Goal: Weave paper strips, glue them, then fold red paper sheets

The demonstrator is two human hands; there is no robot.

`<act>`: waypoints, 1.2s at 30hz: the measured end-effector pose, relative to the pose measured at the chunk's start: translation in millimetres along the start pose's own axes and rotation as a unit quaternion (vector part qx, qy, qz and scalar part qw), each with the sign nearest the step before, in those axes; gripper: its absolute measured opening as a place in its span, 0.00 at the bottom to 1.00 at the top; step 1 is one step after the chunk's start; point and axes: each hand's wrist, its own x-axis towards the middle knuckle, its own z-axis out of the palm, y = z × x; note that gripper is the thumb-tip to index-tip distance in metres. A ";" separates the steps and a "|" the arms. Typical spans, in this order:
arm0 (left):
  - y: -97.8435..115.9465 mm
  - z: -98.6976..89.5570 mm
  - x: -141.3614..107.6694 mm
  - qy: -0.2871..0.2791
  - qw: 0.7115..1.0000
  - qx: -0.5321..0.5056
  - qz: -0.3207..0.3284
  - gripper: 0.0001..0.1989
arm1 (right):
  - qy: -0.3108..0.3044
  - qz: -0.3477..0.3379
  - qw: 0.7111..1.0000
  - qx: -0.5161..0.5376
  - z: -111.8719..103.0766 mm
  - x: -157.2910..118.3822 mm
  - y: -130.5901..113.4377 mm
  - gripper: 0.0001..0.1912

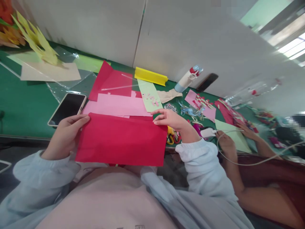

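Observation:
A sheet of red paper (121,141) spans the space in front of my body, over the table's near edge. Its upper left corner is pinched between the thumb and fingers of my left hand (68,135). At the upper right corner, my right hand (172,122) has its thumb and index finger a little apart, touching or just above the paper's edge; its other fingers are curved. Pink sheets (119,104) lie just beyond the red paper, with another red sheet (116,81) behind them. A pale green strip (150,95) bears small pink pieces.
A phone (68,108) lies left, near yellow paper leaves (39,41). A folded yellow strip (151,76), a bottle (188,78) and a dark phone (207,82) stand or lie along the wall. Yellow-handled scissors (170,135) are right. Another person's hands (226,143) work farther right, beside a white cable.

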 end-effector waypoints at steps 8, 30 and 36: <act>1.7 0.2 -4.0 0.012 1.000 0.001 0.000 0.23 | -0.004 0.006 1.000 0.021 0.0 0.6 1.9 0.28; -4.5 -5.7 2.5 0.007 1.000 0.006 0.004 0.25 | -0.025 -0.014 0.998 0.053 0.1 -10.4 -2.0 0.30; -2.1 -4.2 -1.0 0.005 1.000 0.003 0.017 0.24 | -0.019 -0.017 0.999 0.036 1.1 -8.5 -0.5 0.29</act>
